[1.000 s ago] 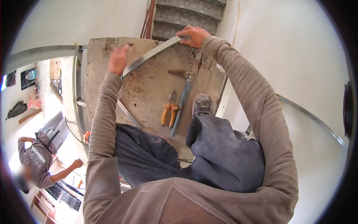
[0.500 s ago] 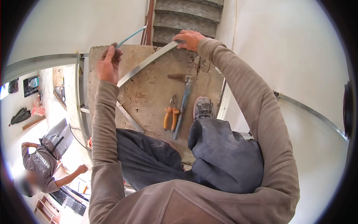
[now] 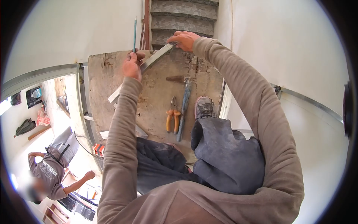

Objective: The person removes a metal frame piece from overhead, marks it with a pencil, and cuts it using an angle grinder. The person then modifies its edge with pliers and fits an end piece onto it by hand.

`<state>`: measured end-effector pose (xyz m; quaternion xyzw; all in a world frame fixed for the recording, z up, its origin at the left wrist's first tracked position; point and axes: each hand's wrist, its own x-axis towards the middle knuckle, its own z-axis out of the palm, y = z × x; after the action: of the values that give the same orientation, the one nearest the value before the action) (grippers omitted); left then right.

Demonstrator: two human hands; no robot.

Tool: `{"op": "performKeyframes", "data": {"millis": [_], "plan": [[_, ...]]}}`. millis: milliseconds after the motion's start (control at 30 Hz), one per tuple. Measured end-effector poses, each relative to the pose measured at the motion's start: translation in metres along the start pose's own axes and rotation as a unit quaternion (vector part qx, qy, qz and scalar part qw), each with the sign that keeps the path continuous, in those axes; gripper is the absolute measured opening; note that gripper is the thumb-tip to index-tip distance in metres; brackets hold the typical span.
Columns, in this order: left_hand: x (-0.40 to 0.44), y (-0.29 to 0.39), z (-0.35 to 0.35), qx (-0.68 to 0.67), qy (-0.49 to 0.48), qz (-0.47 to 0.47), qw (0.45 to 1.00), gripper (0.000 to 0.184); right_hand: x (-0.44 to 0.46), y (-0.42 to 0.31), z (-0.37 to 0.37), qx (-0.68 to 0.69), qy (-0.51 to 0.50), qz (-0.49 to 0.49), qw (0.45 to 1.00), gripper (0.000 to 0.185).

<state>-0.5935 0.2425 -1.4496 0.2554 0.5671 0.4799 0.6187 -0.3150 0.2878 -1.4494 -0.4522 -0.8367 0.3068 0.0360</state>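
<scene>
My left hand [image 3: 133,67] is closed around a thin blue-green pencil [image 3: 135,35], which points upward, and sits against the middle of a pale metal bar [image 3: 158,55]. At the bar's upper end, my right hand [image 3: 183,40] grips it with bent fingers. The bar slants down to the left across a worn wooden board [image 3: 153,86]. Lying on the board are pliers with orange handles [image 3: 173,115] and a hammer [image 3: 184,106] with a blue-grey handle and a rusty head.
Steps [image 3: 182,22] rise beyond the board's far edge. A shoe [image 3: 204,107] rests on the board beside the hammer. At the left, past a metal frame [image 3: 81,89], another person [image 3: 52,168] stands in a bright room. White walls flank both sides.
My left hand has moved right and slightly down onto the bar, and the pencil has swung from slanted to nearly upright. My right hand stays at the bar's end.
</scene>
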Motion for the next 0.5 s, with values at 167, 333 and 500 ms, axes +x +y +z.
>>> {"op": "performKeyframes", "data": {"millis": [167,333,500], "plan": [[0.006,-0.025,0.039,0.101,0.026,0.13,0.986,0.022,-0.001,-0.003,-0.003,0.005,-0.005,0.012,1.0,0.045],[0.017,-0.046,0.054,0.113,0.044,0.233,0.965,0.016,-0.005,-0.008,-0.005,0.018,0.005,0.022,1.0,0.043],[0.01,-0.046,0.062,0.09,0.001,0.239,0.967,0.013,-0.003,-0.009,-0.004,0.01,0.002,0.03,1.0,0.044]]}}
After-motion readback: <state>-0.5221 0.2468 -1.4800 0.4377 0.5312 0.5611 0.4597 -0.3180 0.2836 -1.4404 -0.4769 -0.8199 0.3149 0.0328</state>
